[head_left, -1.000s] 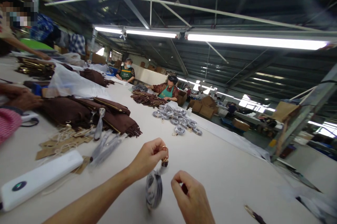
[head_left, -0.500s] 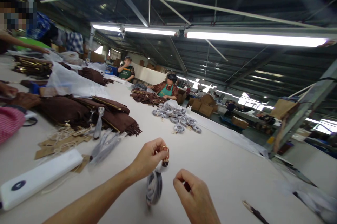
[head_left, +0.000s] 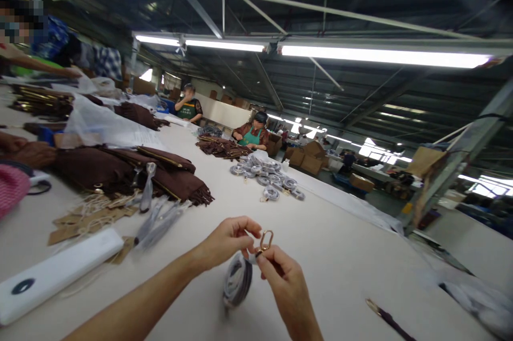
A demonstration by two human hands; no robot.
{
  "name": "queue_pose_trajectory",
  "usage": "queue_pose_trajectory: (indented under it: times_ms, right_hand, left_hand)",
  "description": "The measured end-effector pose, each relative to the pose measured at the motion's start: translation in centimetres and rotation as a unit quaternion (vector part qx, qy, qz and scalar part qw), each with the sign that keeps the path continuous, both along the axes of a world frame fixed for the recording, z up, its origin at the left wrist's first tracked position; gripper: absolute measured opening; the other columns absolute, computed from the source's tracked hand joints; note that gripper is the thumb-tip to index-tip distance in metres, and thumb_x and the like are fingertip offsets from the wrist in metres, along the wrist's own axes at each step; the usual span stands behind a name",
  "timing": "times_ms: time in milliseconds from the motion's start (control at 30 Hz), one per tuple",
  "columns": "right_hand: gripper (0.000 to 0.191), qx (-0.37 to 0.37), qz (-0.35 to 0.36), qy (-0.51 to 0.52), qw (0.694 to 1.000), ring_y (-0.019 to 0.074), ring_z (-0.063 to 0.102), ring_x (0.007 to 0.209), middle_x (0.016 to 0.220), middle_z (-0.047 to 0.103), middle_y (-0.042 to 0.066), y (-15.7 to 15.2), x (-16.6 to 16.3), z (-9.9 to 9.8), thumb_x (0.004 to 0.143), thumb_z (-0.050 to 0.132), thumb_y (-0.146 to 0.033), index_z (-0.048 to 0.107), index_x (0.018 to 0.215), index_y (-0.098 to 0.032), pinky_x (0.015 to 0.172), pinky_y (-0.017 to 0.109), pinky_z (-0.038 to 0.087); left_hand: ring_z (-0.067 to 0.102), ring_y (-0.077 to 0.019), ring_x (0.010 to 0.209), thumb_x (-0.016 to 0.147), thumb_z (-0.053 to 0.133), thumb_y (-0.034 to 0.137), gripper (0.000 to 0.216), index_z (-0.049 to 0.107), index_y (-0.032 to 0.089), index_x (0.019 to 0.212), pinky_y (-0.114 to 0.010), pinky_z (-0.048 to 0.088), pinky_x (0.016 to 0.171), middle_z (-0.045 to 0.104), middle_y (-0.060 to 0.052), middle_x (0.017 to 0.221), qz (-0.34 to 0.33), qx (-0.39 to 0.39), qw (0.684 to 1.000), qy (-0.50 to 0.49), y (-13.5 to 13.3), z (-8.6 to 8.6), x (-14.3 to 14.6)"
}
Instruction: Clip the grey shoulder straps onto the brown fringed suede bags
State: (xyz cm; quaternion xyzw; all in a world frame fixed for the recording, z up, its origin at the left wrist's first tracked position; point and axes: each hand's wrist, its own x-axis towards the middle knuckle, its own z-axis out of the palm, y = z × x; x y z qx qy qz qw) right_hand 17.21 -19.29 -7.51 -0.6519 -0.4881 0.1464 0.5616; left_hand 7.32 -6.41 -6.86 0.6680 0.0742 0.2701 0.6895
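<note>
A coiled grey strap in clear plastic hangs on its edge above the white table, below my hands. From its top rises a gold metal clasp with an oval loop. My right hand pinches the clasp at its base between thumb and fingers. Just left of the clasp is my left hand; its thumb and forefinger are bent and parted, tips close beside the metal. Whether they touch it is hard to see. To the right, a dark brown strap piece with a gold end lies on the tabletop.
Several wrapped coiled straps are piled ahead. Brown fringed bags lie left, near cardboard tags and a white device. Another person's hands are at the left edge. Clear plastic lies at right.
My right hand has moved up and left to the clasp and now grips its base. My left fingers have come off the gold loop, which now stands upright.
</note>
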Motion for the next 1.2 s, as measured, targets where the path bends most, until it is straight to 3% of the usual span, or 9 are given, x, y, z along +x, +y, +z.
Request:
queue_pose_trajectory:
  times_ms: [133,233,433,533,667,833,1000,1100,1200]
  right_hand:
    - [0.025,-0.006,0.008,0.018,1.0,0.0124,0.043,0.055,0.056,0.047,-0.005,-0.2,0.6,0.1,0.079,0.06,-0.036,0.055,0.061,-0.02,0.052,0.023,0.036]
    - [0.026,-0.004,0.02,0.019,1.0,0.0121,0.044,0.056,0.057,0.048,-0.005,-0.2,0.7,0.0,0.08,0.059,-0.036,0.053,0.06,-0.02,0.053,0.023,0.036]
    - [0.025,-0.005,0.015,0.013,1.0,0.012,0.045,0.055,0.056,0.046,-0.005,-0.2,1.3,-0.4,0.081,0.058,-0.034,0.054,0.062,-0.019,0.053,0.022,0.038]
    - [0.018,0.024,-0.056,-0.068,0.996,0.0135,0.05,0.058,0.07,0.056,0.0,-0.1,1.5,-0.6,0.082,0.056,-0.031,0.058,0.069,-0.019,0.051,0.023,0.04]
    - [0.008,0.108,-0.14,-0.222,0.959,0.0125,0.052,0.059,0.093,0.058,0.006,-0.1,1.1,-0.4,0.085,0.054,-0.024,0.06,0.084,-0.02,0.056,0.025,0.046]
    - [0.012,0.145,-0.06,-0.322,0.934,0.0158,0.059,0.075,0.097,0.057,0.008,-0.2,0.3,-0.1,0.089,0.051,-0.019,0.063,0.09,-0.02,0.069,0.027,0.051]
    - [0.023,0.178,-0.037,-0.296,0.938,0.0153,0.06,0.076,0.088,0.058,0.006,0.2,0.5,-0.4,0.093,0.046,-0.02,0.061,0.075,-0.02,0.069,0.025,0.051]
    - [0.017,0.179,-0.068,-0.255,0.948,0.0158,0.06,0.075,0.089,0.059,0.006,0.8,1.4,-1.2,0.092,0.051,-0.025,0.061,0.08,-0.021,0.066,0.025,0.052]
    - [0.014,0.178,-0.168,-0.217,0.945,0.0139,0.055,0.063,0.092,0.059,0.005,1.5,2.7,-2.6,0.089,0.056,-0.032,0.058,0.096,-0.02,0.061,0.027,0.051]
  left_hand:
    - [0.051,-0.0106,0.054,0.074,0.057,0.022,0.016,0.069,0.013,0.08,-0.02,0.041,0.052,0.057,0.001,0.06,0.028,0.091,0.994,0.045,0.4,-0.6,0.0]
    - [0.051,-0.0103,0.06,0.079,0.054,0.019,0.021,0.07,0.016,0.092,-0.019,0.04,0.056,0.059,0.001,0.069,0.031,0.184,0.982,0.03,0.1,-0.4,-0.2]
    - [0.056,-0.0127,0.069,0.083,0.053,0.016,0.018,0.068,0.016,0.074,-0.021,0.039,0.066,0.061,-0.001,0.072,0.068,0.348,0.933,0.061,0.0,-0.2,-0.4]
    - [0.055,-0.0137,0.07,0.086,0.051,0.017,0.021,0.065,0.017,0.07,-0.022,0.037,0.065,0.058,-0.002,0.072,0.127,0.424,0.893,0.081,0.0,-0.2,-0.5]
    - [0.053,-0.0161,0.076,0.085,0.05,0.015,0.022,0.059,0.017,0.065,-0.025,0.036,0.066,0.056,-0.004,0.077,0.208,0.492,0.842,0.075,-0.8,0.5,-1.1]
    - [0.05,-0.0163,0.074,0.088,0.044,0.015,0.023,0.054,0.017,0.068,-0.026,0.036,0.064,0.054,-0.004,0.075,0.206,0.496,0.844,0.014,-3.1,2.1,-2.2]
    - [0.05,-0.0147,0.074,0.09,0.044,0.015,0.025,0.054,0.016,0.068,-0.025,0.037,0.065,0.052,-0.003,0.074,0.159,0.451,0.876,-0.065,-3.0,2.9,-2.8]
    - [0.05,-0.0133,0.071,0.089,0.048,0.015,0.024,0.054,0.015,0.065,-0.023,0.036,0.062,0.051,-0.002,0.07,0.155,0.401,0.9,-0.075,-1.5,2.4,-2.3]
    - [0.05,-0.0125,0.068,0.088,0.051,0.016,0.024,0.055,0.015,0.064,-0.022,0.037,0.059,0.052,-0.001,0.07,0.154,0.353,0.921,-0.053,-0.3,1.4,-1.3]
